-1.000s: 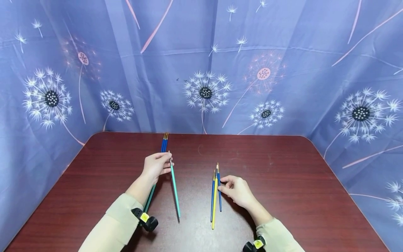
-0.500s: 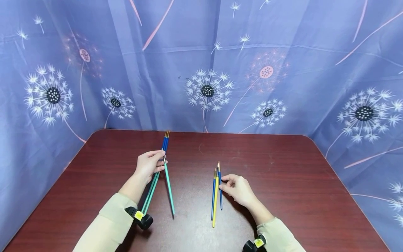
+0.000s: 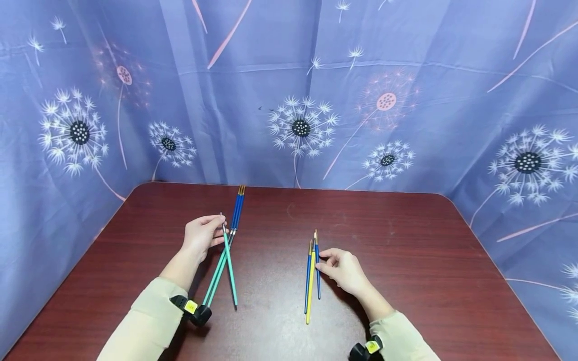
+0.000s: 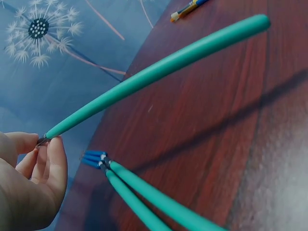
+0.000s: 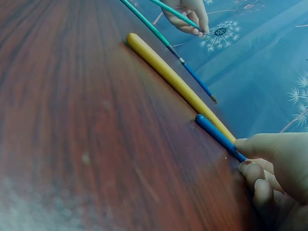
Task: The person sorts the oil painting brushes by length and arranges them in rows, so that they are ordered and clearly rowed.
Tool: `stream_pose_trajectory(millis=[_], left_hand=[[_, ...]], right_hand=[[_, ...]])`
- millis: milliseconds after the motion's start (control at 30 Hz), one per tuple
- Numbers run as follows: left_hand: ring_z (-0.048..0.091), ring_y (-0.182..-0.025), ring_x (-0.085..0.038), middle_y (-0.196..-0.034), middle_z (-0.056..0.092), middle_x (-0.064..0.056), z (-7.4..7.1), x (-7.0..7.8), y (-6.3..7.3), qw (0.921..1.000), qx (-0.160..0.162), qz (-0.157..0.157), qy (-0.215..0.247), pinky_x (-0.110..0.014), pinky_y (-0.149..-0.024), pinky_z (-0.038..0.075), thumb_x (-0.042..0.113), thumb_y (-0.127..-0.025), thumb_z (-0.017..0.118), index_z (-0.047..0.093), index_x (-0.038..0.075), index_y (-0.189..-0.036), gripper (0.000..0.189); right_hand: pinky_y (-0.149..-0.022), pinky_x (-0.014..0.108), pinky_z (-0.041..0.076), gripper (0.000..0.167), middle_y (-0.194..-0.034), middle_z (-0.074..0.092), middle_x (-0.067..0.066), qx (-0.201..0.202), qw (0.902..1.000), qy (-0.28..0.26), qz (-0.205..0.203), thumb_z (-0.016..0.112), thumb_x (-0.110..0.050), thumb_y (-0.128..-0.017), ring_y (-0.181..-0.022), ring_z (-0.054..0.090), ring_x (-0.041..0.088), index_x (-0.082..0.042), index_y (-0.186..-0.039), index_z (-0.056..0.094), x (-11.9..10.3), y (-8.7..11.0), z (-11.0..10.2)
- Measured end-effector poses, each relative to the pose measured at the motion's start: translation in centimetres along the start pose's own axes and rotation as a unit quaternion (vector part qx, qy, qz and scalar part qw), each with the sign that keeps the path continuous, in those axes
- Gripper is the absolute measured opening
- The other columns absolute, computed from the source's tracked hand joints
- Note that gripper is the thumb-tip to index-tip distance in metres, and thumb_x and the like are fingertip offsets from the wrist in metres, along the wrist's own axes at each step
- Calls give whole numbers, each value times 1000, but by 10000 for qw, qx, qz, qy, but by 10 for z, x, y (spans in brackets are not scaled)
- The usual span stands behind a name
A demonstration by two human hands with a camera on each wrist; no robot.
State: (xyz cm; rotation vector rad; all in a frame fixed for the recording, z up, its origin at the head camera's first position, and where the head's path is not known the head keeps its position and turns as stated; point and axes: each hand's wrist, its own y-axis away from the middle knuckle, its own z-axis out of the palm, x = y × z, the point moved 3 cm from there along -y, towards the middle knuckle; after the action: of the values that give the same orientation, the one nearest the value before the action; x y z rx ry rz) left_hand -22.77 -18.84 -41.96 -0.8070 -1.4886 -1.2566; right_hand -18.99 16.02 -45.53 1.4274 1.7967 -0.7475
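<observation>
In the head view my left hand (image 3: 198,239) pinches a green paintbrush (image 3: 231,276) near its bristle end, its handle slanting down toward me. The left wrist view shows this brush (image 4: 159,72) held above the table, its shadow apart from it. Two green paintbrushes (image 3: 215,279) lie below, their tips meeting the ends of several blue paintbrushes (image 3: 237,208). My right hand (image 3: 345,271) pinches a short blue paintbrush (image 3: 318,287) between thumb and fingers. Against that brush lies a yellow paintbrush (image 3: 309,288), with another blue paintbrush (image 3: 307,281) on its left. My right fingers hide part of the short brush.
The brushes lie on a dark red wood-grain table (image 3: 406,235) with rounded far corners. A blue curtain (image 3: 253,125) with dandelion prints hangs right behind and beside it. Each wrist wears a small black camera (image 3: 198,315).
My left hand has moved left with the green paintbrush, which now crosses over the two lying green ones in the head view. My right hand stays on the short blue brush.
</observation>
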Motion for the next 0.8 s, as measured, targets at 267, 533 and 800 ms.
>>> stream_pose_trajectory(millis=[267, 533, 800], left_hand=[[64, -60, -2, -72, 67, 7, -11, 0, -2, 9994, 90, 67, -329, -21, -58, 56, 16, -91, 61, 56, -5, -124, 40], [62, -56, -2, -65, 66, 7, -21, -1, -6, 9966, 194, 194, -772, -21, -55, 56, 16, -89, 62, 59, -5, -121, 38], [61, -58, -3, -67, 65, 6, -25, -3, -11, 9898, 63, 285, -1395, -20, -54, 54, 18, -88, 64, 61, -6, -118, 38]], right_hand=[[-37, 23, 42, 27, -66, 58, 1, -11, 10000, 54, 39, 72, -19, -84, -38, 44, 7, -5, -106, 67, 1, -1, 0], [-37, 23, 43, 27, -66, 58, 0, -12, 9999, 52, 89, 72, -18, -83, -39, 45, 7, -5, -106, 67, 1, -1, 1], [-37, 24, 43, 27, -65, 58, 0, 42, 10000, 83, 5, 73, -18, -83, -39, 45, 7, -5, -105, 67, 1, -1, 0]])
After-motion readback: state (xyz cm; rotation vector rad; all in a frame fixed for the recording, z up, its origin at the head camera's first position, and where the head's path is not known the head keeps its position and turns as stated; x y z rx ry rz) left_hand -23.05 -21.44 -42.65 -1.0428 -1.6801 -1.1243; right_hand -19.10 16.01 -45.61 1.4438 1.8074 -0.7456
